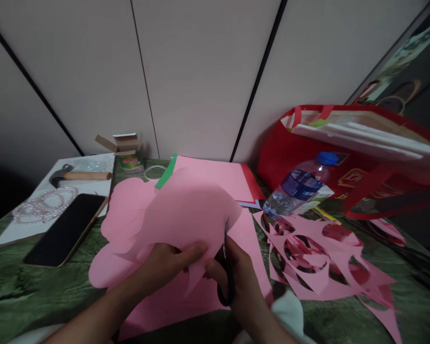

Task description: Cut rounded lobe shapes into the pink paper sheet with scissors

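My left hand pinches a sheet of pink paper near its lower edge, thumb on top and fingers underneath. My right hand grips black-handled scissors, whose blades stand at the paper's right side and point away from me. A narrow tail of paper hangs below my hands. Pink cut shapes with rounded edges lie to the left under the held sheet. Beneath my hands is another flat pink sheet.
Pink offcuts with round holes lie at right. A water bottle leans against a red bag. Coloured sheets and a small open box sit behind. At left are a hammer, beads and a phone.
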A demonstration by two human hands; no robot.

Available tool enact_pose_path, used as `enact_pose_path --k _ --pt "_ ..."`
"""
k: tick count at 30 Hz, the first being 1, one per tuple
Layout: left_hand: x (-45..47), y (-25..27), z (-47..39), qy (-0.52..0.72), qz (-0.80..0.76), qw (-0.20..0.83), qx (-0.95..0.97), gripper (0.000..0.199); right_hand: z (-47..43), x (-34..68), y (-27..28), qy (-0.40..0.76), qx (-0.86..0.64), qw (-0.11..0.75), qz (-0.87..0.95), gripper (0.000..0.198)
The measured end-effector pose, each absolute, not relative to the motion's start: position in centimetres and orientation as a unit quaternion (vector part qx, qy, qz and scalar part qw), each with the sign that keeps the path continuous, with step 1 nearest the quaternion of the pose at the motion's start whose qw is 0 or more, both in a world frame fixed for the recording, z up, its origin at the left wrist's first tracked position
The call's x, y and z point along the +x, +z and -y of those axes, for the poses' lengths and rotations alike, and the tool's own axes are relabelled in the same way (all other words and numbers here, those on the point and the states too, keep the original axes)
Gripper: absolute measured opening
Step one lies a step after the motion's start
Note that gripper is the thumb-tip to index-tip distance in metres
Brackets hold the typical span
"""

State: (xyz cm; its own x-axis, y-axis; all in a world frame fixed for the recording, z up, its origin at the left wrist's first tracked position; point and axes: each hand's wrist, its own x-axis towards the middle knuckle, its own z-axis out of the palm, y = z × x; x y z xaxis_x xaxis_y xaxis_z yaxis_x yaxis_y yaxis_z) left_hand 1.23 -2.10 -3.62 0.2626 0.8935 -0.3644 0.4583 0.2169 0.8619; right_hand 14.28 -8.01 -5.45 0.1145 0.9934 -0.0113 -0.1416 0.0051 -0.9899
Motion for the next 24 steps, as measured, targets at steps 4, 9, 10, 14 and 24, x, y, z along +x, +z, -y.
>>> enact_pose_path --k 4,9,10,14,24 --pt "1.28 -3.31 1.98 0.187 -0.544 0.559 0.597 0.033 7.96 14.26 -5.44 0.511 -0.493 0.560 0.426 0.033" --pt "1.46 -2.85 2.05 0.195 -0.537 0.574 0.586 0.031 8.04 14.24 -5.25 0.505 -0.511 0.549 0.427 0.035" --pt "1.49 -2.80 2.06 0.199 -0.535 0.576 0.585 0.029 8.06 14.24 -5.21 0.506 -0.511 0.550 0.426 0.035" --pt "1.50 -2.76 2.00 0.220 -0.534 0.578 0.577 0.027 8.06 14.27 -5.21 0.512 -0.510 0.552 0.416 0.035" --pt "1.56 -3.08 1.98 0.267 -0.501 0.605 0.559 0.023 8.04 14.20 -5.67 0.520 -0.516 0.546 0.406 0.029"
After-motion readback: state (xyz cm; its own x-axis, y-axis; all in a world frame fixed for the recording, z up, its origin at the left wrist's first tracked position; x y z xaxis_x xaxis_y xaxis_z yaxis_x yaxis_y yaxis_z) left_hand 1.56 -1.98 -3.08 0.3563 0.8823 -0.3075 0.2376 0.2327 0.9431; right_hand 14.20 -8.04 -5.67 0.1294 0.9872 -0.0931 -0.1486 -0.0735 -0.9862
